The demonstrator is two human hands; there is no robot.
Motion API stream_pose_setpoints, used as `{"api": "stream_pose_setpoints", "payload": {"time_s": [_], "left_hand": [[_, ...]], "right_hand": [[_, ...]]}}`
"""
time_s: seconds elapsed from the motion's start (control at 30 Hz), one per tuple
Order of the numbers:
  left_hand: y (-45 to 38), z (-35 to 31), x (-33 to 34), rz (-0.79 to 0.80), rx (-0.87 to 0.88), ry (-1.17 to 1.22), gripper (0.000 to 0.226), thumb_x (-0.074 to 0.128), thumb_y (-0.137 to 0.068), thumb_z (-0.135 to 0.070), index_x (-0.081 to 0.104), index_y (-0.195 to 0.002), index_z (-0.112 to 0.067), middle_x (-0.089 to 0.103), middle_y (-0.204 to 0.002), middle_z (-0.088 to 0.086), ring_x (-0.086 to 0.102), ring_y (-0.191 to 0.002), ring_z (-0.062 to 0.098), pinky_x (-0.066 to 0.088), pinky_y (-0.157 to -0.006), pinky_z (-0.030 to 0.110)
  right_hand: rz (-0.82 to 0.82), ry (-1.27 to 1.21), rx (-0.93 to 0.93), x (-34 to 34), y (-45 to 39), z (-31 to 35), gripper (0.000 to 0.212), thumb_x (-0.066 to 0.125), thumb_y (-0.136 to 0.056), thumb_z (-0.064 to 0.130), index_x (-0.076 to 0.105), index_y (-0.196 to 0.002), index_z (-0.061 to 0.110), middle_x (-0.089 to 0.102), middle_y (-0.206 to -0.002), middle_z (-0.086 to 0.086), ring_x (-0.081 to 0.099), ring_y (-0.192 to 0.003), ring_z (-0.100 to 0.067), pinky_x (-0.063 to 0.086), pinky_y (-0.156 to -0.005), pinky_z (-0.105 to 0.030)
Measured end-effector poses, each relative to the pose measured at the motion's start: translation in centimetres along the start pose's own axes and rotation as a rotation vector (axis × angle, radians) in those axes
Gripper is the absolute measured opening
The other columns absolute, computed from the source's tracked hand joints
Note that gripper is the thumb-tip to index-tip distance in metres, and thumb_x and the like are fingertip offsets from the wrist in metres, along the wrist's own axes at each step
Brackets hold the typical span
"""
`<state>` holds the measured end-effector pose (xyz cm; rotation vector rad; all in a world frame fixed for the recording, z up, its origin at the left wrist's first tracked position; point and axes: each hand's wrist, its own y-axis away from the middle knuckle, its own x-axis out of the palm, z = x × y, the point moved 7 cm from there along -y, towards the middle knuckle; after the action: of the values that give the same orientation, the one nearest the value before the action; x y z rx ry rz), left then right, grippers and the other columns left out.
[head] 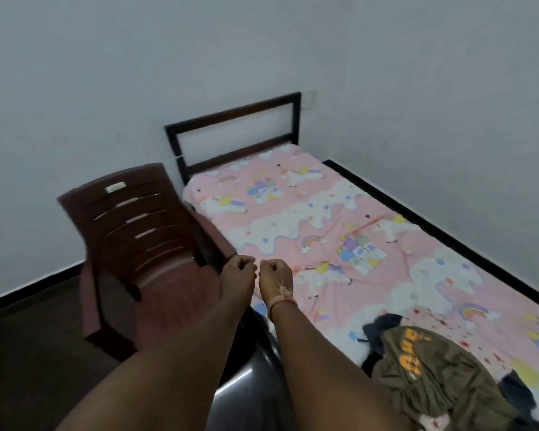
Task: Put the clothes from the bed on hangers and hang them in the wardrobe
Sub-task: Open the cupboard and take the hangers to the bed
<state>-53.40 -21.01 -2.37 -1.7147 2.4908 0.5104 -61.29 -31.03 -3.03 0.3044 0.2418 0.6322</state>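
A pile of clothes lies on the near right of the bed (371,194): an olive-green T-shirt (430,377) with orange print on top, dark blue garments (383,328) under and beside it. The bed has a pink unicorn sheet. Both my arms stretch forward over the bed's left edge. My left hand (237,272) and my right hand (276,275) are side by side with fingers curled into fists, holding nothing. They are well left of and beyond the clothes. No hanger or wardrobe is in view.
A dark red plastic chair (137,237) stands against the bed's left side, just left of my hands. The dark headboard (234,132) meets the far wall. White walls close the corner on the far side and right. Dark floor (28,353) lies at the lower left.
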Motion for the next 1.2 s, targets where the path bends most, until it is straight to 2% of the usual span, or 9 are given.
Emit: {"api": "stream_pose_setpoints", "payload": {"time_s": [0.1,0.23,0.33,0.5,0.67,0.77,0.9,1.07,1.2], "left_hand": [[0.5,1.0,-8.2,-0.104,0.001,0.037,0.016,0.058,-0.090,-0.001,0.069,-0.094,-0.013,0.073,-0.087,0.012,0.066,-0.075,0.023,0.056,-0.074,0.038],[1.8,3.3,-19.4,-0.289,-0.034,0.011,0.018,0.061,-0.088,-0.008,0.067,-0.084,-0.024,0.072,-0.084,0.001,0.069,-0.085,0.025,0.056,-0.080,0.041],[4.0,5.2,-27.8,-0.431,-0.049,-0.051,0.012,0.062,-0.089,-0.015,0.068,-0.085,-0.025,0.071,-0.086,-0.006,0.067,-0.085,0.018,0.054,-0.078,0.035],[7.7,6.3,-41.5,-0.680,-0.077,-0.036,0.010,0.063,-0.088,-0.022,0.069,-0.082,-0.028,0.073,-0.084,-0.009,0.068,-0.083,0.016,0.055,-0.078,0.033],[13.3,6.3,-54.8,-0.959,-0.098,-0.002,0.011,0.061,-0.089,-0.018,0.068,-0.086,-0.026,0.072,-0.085,-0.008,0.067,-0.083,0.015,0.053,-0.077,0.031],[17.4,7.8,-61.3,-1.131,-0.122,0.045,0.015,0.060,-0.089,-0.012,0.067,-0.090,-0.026,0.069,-0.082,-0.009,0.066,-0.082,0.016,0.053,-0.076,0.031],[23.2,9.9,-68.7,-1.323,-0.169,0.092,0.017,0.058,-0.084,-0.010,0.063,-0.087,-0.026,0.069,-0.077,-0.005,0.068,-0.078,0.019,0.056,-0.074,0.034],[30.1,10.2,-76.4,-1.602,-0.215,0.113,0.011,0.058,-0.093,-0.007,0.066,-0.097,-0.013,0.068,-0.084,0.001,0.065,-0.082,0.020,0.044,-0.066,0.026],[32.5,10.5,-81.2,-1.755,-0.263,0.093,0.012,0.061,-0.093,-0.017,0.064,-0.085,-0.026,0.073,-0.085,-0.001,0.070,-0.083,0.019,0.054,-0.072,0.031]], "right_hand": [[0.106,0.186,-0.072,6.2,4.4,0.4,0.013,0.055,-0.089,0.031,0.062,-0.082,0.022,0.070,-0.091,-0.002,0.064,-0.088,-0.025,0.055,-0.081,-0.038],[0.252,0.404,-0.234,15.1,10.1,1.9,0.017,0.053,-0.094,0.031,0.063,-0.091,0.018,0.070,-0.095,-0.004,0.063,-0.091,-0.028,0.045,-0.073,-0.032],[0.382,0.496,-0.334,22.0,15.5,3.1,0.016,0.053,-0.094,0.027,0.064,-0.093,0.016,0.068,-0.090,-0.002,0.063,-0.089,-0.025,0.036,-0.068,-0.029],[0.616,0.505,-0.478,34.1,24.3,4.4,0.013,0.056,-0.092,0.026,0.061,-0.083,0.018,0.070,-0.085,-0.001,0.065,-0.083,-0.025,0.050,-0.073,-0.034],[0.833,0.485,-0.606,44.6,34.8,6.2,0.013,0.056,-0.093,0.023,0.066,-0.086,0.017,0.070,-0.084,0.002,0.062,-0.079,-0.018,0.043,-0.067,-0.029],[0.964,0.539,-0.675,50.1,40.8,6.1,0.014,0.055,-0.092,0.024,0.066,-0.084,0.018,0.072,-0.088,0.000,0.065,-0.085,-0.023,0.047,-0.070,-0.031],[1.182,0.545,-0.752,55.9,49.1,5.4,0.013,0.055,-0.091,0.023,0.067,-0.086,0.020,0.073,-0.091,0.000,0.066,-0.089,-0.024,0.044,-0.070,-0.028],[1.462,0.533,-0.875,61.4,58.6,5.7,0.014,0.055,-0.093,0.022,0.068,-0.089,0.019,0.072,-0.089,-0.001,0.066,-0.087,-0.023,0.047,-0.071,-0.030],[1.599,0.464,-0.951,65.3,63.4,7.1,0.014,0.055,-0.093,0.022,0.069,-0.091,0.021,0.072,-0.086,0.001,0.066,-0.082,-0.020,0.051,-0.070,-0.030]]}}
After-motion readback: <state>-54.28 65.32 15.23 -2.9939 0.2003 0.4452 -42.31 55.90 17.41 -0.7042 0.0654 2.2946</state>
